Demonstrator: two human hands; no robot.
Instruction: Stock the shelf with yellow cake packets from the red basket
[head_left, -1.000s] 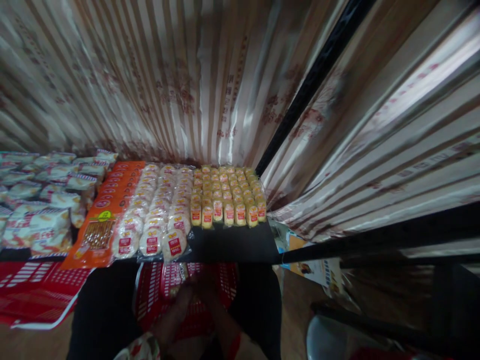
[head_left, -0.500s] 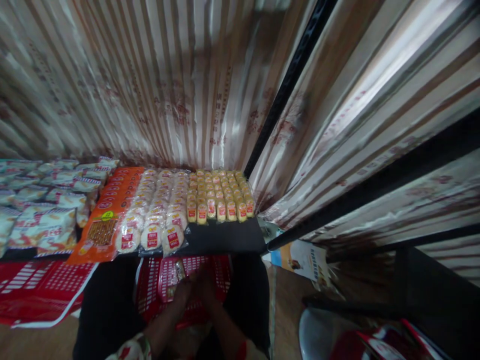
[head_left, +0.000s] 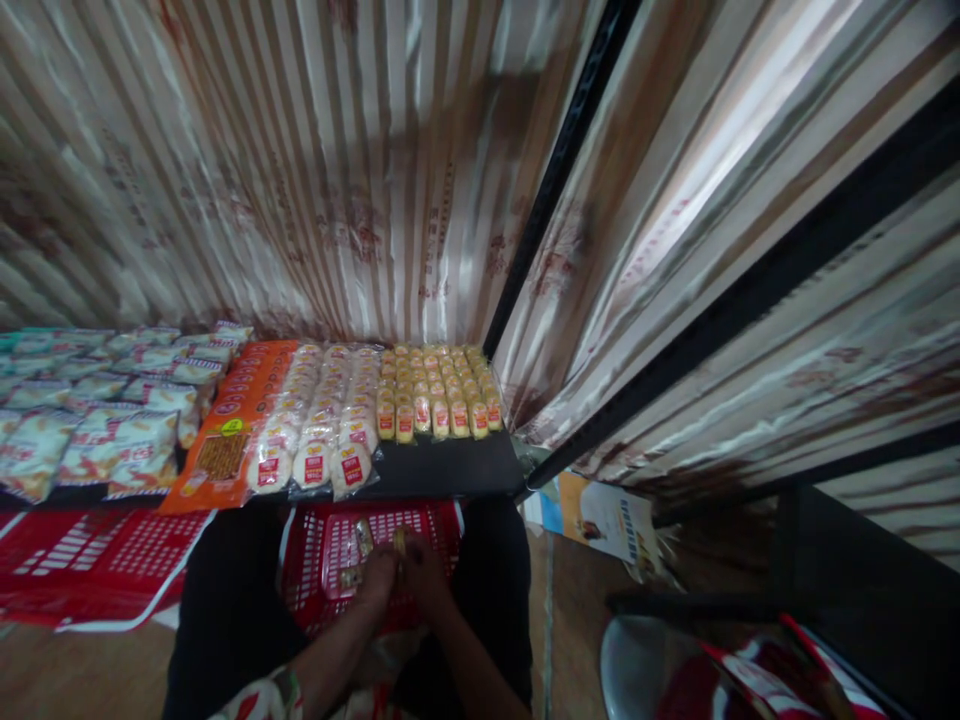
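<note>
Both my hands are low over the red basket [head_left: 300,590] between my knees, close together. My right hand [head_left: 424,568] is closed around a small yellow wrapped snack cake [head_left: 399,541], whose end shows at the fingertips. Beside it, my left hand [head_left: 381,568] is curled; what its fingers grip is too dark to make out. Two more small wrapped snacks lie in the basket left of my hands: one snack [head_left: 364,537] lengthwise, another snack [head_left: 350,578] crosswise. On the black shelf [head_left: 442,468] just above stand rows of matching yellow snack cakes [head_left: 441,395].
Left along the shelf are round white rice crackers [head_left: 313,465], an orange snack bag [head_left: 225,440] and blue-white bags [head_left: 97,440]. Another red basket [head_left: 90,570] with a white handle is at lower left. Black posts [head_left: 559,180] and a striped curtain [head_left: 337,150] border the shelf; a printed bag [head_left: 600,515] lies right.
My view has shifted slightly. My hands have risen a little and moved right in the basket, and the yellow snack cake now shows between them.
</note>
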